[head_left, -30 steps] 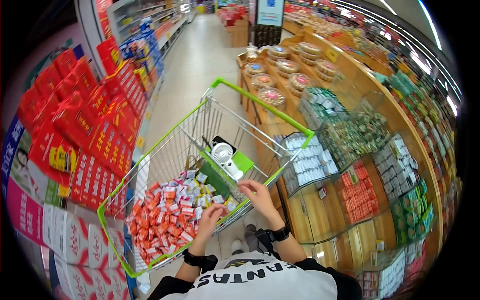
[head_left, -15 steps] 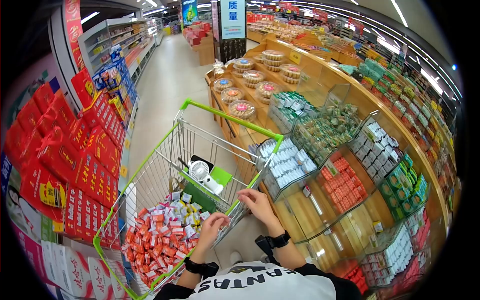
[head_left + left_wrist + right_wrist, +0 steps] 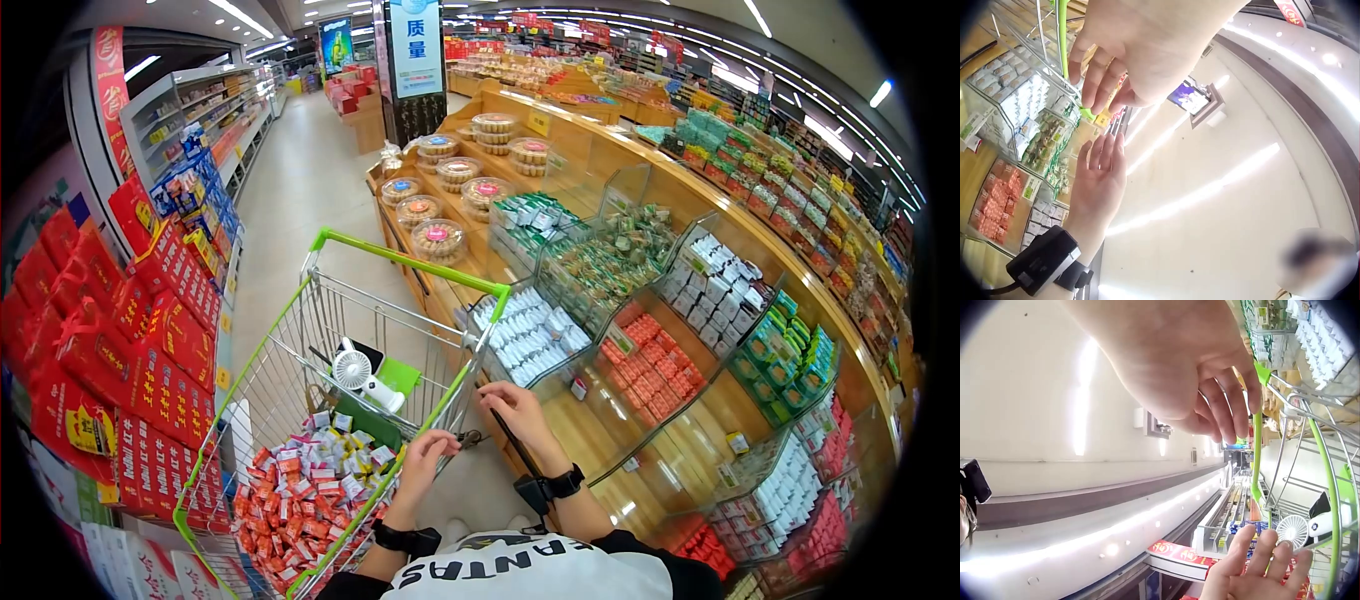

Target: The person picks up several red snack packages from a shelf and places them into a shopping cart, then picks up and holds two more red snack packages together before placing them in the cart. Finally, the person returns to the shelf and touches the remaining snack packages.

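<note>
In the head view my left hand (image 3: 421, 468) is just past the near rim of a green-edged wire cart (image 3: 408, 275), its fingers loosely bent and holding nothing. My right hand (image 3: 520, 415) hangs to the right of it, fingers relaxed and empty. Both wrist views show the two hands apart, with slightly curved fingers: the left hand (image 3: 1129, 56) and the right hand (image 3: 1179, 369). Inside the cart lie many red-wrapped packets (image 3: 290, 510), some white and yellow packets (image 3: 335, 445), a white handheld fan (image 3: 362, 372) and a green item (image 3: 365, 420).
Glass-sided bins of wrapped goods stand on a wooden display (image 3: 460, 285) at the right, near round clear tubs (image 3: 438, 238). Stacked red boxes (image 3: 165, 400) line the left side. A pale floor aisle (image 3: 285, 180) runs ahead, with a signed pillar (image 3: 416, 60) beside it.
The head view has tilted up and shifted, so the cart and display appear further left and lower. The hands keep nearly the same pose, and the cart rim now lies further left of the right hand.
</note>
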`<state>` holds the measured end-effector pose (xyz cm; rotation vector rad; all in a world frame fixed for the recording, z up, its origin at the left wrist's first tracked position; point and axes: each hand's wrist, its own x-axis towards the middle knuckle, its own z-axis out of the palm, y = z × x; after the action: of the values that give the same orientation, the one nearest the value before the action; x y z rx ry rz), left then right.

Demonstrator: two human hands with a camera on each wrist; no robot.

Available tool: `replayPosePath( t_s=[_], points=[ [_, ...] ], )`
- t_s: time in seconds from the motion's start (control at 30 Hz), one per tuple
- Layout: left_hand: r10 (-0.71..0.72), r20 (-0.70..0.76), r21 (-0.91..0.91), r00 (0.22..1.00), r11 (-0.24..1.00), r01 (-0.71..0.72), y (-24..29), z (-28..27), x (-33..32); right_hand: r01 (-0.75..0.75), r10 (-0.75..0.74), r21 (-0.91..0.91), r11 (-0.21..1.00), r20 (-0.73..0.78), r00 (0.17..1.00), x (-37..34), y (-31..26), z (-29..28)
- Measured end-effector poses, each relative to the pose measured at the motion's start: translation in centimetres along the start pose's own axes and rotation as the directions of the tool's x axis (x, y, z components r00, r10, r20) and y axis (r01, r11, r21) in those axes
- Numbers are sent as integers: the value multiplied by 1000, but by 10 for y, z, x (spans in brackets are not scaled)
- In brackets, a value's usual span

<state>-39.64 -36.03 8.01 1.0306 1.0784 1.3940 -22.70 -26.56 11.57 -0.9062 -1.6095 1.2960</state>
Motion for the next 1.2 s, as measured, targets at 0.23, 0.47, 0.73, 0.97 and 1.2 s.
replayPosePath(
  t_s=[0.23,0.47,0.73,0.97,1.2],
  points=[
    [-56,40,52,998,997,54,7,38,15,25,-24,3,1000,-146,989,-10,-1,-47],
    [-79,216,61,973,996,67,-3,96,41,39,-48,-38,999,-298,953,-39,-8,-109],
    [-105,397,63,912,994,87,-21,165,55,32,-21,17,999,-457,889,-81,-12,-175],
    [-184,501,135,845,982,134,-34,205,63,-19,19,7,1000,-599,800,-120,2,-211],
    [-179,603,113,777,984,138,-44,229,87,-28,15,-7,1000,-706,708,-126,11,-226]
  ],
)
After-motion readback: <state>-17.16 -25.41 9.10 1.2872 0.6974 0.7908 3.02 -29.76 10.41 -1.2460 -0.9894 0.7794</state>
